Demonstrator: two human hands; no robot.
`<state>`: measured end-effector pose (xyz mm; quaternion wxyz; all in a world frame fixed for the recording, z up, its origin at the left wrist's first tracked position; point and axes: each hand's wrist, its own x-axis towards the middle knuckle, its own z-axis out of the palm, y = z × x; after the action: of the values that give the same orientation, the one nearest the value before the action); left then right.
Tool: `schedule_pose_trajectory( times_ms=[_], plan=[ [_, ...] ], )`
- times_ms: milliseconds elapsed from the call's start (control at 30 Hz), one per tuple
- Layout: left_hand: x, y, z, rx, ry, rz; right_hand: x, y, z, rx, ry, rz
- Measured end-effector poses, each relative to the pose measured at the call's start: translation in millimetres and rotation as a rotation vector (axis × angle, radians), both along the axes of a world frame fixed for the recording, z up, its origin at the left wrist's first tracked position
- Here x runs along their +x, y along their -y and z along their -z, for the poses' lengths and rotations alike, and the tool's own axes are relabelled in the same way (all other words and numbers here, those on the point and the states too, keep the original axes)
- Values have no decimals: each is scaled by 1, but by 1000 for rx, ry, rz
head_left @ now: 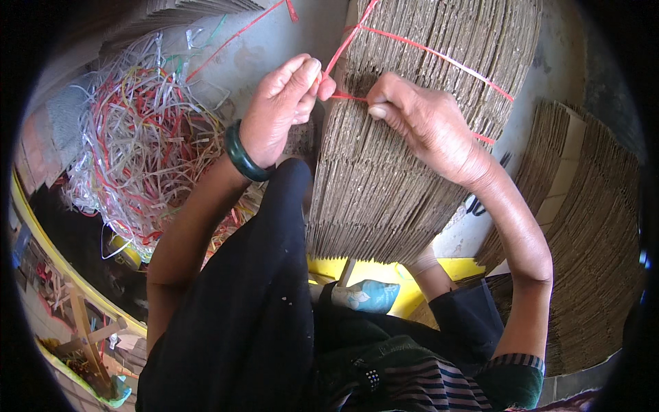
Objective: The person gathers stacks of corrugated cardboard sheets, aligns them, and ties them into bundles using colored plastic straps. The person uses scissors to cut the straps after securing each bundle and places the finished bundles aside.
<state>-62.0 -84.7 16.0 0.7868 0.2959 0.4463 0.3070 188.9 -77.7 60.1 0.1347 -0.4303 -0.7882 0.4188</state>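
Observation:
In front of me stands a long stack of brown corrugated cardboard sheets (388, 182), their edges facing up. A red plastic strap (350, 97) runs between my two hands at the stack's left edge. My left hand (283, 99), with a dark green bangle (246, 152) on its wrist, pinches the strap just off that edge. Over the top of the stack, my right hand (429, 127) is closed on the strap too, thumb against bent fingers. Farther up, another length of red strap (439, 55) lies across the sheets. My fingers hide where the strap is gripped.
Left of my left forearm lies a large tangled heap of white, red and yellow plastic strips (144, 151). More cardboard stacks (590, 199) stand at the right, and another (130, 20) at the upper left. A wooden frame (86, 329) is at the lower left.

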Motion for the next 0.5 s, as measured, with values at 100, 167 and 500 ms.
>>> schedule_pose_trajectory(
  times_ms=[100,167,500],
  plan=[
    [1,-2,5,25,-45,3,5,1,2,-47,-37,34],
    [7,4,14,2,6,-42,2,0,-1,-149,-38,82],
    [-4,-2,23,197,47,-15,-73,7,-13,55,-262,169]
  ],
)
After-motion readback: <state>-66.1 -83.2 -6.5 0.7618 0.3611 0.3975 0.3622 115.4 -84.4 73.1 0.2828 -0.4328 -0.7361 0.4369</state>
